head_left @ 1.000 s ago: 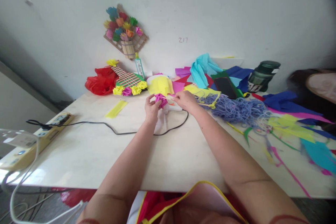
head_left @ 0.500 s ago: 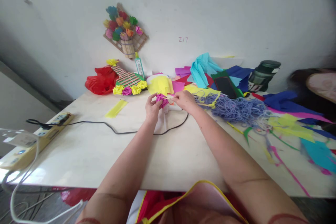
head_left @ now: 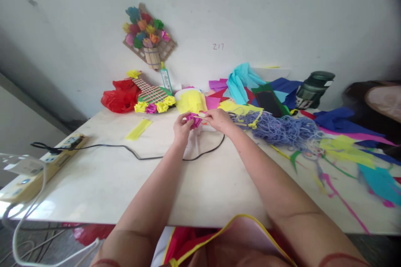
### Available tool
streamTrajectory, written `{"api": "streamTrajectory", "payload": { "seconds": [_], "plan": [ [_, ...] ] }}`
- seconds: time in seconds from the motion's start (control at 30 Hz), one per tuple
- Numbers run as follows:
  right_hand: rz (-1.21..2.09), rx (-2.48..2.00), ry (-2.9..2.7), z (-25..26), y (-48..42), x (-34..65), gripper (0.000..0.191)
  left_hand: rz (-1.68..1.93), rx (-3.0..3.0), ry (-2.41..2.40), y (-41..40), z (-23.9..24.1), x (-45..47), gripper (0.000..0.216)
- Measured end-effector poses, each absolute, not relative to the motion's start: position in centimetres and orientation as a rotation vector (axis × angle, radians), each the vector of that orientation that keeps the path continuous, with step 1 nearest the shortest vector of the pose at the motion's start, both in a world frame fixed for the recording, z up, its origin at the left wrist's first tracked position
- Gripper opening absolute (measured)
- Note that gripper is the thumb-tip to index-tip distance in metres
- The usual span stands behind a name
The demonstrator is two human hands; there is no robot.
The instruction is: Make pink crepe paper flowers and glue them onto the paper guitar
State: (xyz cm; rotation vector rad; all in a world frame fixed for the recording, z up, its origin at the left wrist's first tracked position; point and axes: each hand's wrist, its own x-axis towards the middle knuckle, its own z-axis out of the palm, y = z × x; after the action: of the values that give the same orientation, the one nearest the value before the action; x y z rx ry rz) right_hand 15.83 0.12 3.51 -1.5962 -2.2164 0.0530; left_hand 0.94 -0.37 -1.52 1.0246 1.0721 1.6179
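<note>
Between my hands is a magenta paper flower (head_left: 196, 122). My left hand (head_left: 182, 127) pinches it from the left side. My right hand (head_left: 218, 119) is closed on a thin pale stick (head_left: 199, 117), whose tip reaches to the flower. Below the hands a white glue gun (head_left: 196, 141), partly hidden, lies on the table with its black cord trailing left. Just behind them are yellow paper sheets (head_left: 190, 101). To the left lies a yellow paper strip (head_left: 139, 129).
A craft guitar with paper flowers (head_left: 153, 96) leans near the wall beside a red plastic bag (head_left: 120, 96) and a glue bottle (head_left: 166, 78). Purple yarn (head_left: 282, 127), a phone (head_left: 268, 103) and a dark green bottle (head_left: 315, 89) are at right. A power strip (head_left: 64, 152) sits left.
Both hands stay in nearly the same place. The magenta flower has turned slightly between the fingers, and the stick still reaches to it.
</note>
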Motion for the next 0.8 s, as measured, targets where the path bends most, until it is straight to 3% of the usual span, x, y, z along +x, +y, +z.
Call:
{"api": "streamTrajectory", "payload": {
  "seconds": [0.47, 0.8],
  "plan": [
    [0.105, -1.574, -2.283, 3.69, 0.24, 16.58, 0.027, 1.590, 1.155, 1.067, 0.10, -2.07, 0.43, 0.040],
    [-0.049, -1.590, -2.218, 3.14, 0.30, 15.95, 0.019, 1.560, 1.163, 1.056, 0.20, -2.22, 0.63, 0.042]
  ]
}}
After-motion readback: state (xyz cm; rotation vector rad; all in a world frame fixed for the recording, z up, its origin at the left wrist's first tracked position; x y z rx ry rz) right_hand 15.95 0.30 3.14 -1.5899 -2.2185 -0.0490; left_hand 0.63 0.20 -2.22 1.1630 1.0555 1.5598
